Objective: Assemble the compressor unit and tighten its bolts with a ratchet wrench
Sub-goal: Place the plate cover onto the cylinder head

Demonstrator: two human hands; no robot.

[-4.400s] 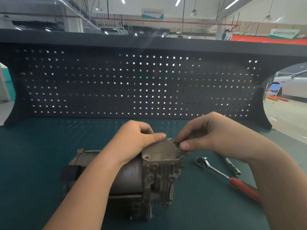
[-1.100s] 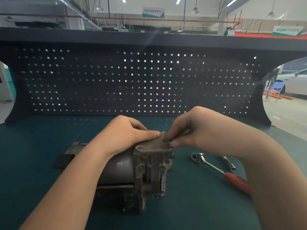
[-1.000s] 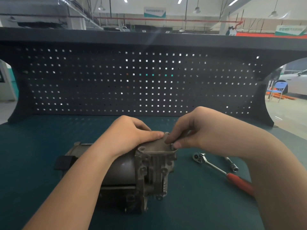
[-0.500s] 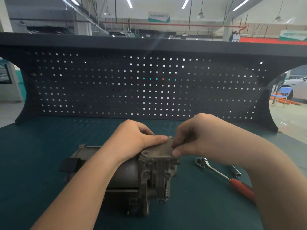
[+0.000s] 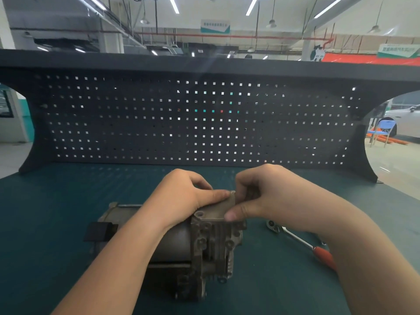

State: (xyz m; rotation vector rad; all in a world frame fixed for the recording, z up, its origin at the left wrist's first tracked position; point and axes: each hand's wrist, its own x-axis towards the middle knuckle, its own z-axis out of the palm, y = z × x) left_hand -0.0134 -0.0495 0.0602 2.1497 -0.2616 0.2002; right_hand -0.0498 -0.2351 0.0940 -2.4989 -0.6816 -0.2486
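Compressor unit (image 5: pixel 181 242) is lying on its side on the green bench mat (image 5: pixel 56 212). Left hand (image 5: pixel 184 198) rests over the flat cover plate (image 5: pixel 221 209), thumb pressing its top. Right hand (image 5: pixel 261 198) pinches the plate's right edge with curled fingers. Ratchet wrench (image 5: pixel 302 242) sits untouched just right of the unit.

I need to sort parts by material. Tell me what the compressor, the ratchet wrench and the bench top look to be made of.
Compressor: likely cast aluminium or similar metal, dull grey, rough, stained, with ribbed moulded shapes.
Ratchet wrench: bright polished steel shaft and head by its shine; the red grip looks like plastic or rubber.
Bench top: matte teal mat, perhaps rubber; it shows no glare.
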